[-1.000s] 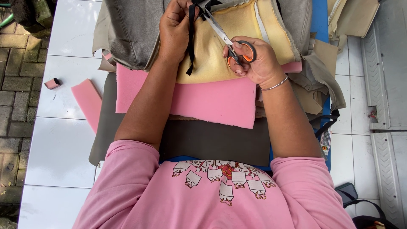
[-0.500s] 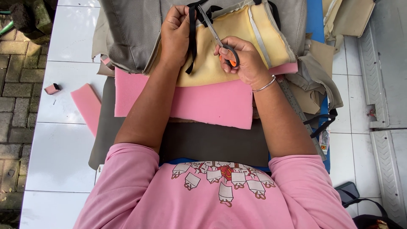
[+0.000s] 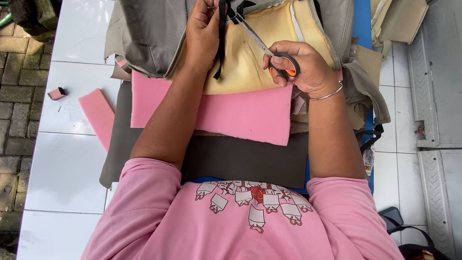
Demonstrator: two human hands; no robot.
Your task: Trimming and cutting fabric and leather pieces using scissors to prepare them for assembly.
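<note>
Seen from above, over a pink shirt [image 3: 240,226]: left hand [image 3: 204,33] closed around a black strap [image 3: 222,41], pinched between thumb and fingers near the top edge of the view, the loose end hanging down over yellow foam padding [image 3: 250,62]. Right hand [image 3: 303,67] closed through the orange-and-black handles of a pair of scissors [image 3: 269,50], thumb in one loop and fingers in the other; blades running up and left toward the strap, tips just beside it close to the left hand. Cannot tell whether the blades touch the strap or how far apart they stand, being thin and partly hidden there. Thin silver bracelet [image 3: 327,95] on the right wrist. Under both hands, a grey fabric cover [image 3: 154,33] laid open over the yellow padding, and below that a large pink foam sheet [image 3: 240,115] lying flat across a dark grey cloth [image 3: 240,159]. To the left on the white tiled surface [image 3: 67,159], a narrow pink foam strip [image 3: 98,113] and, well apart from it, a small pink foam scrap [image 3: 57,93]. Beige fabric pieces [image 3: 399,19] heaped at the upper right.
</note>
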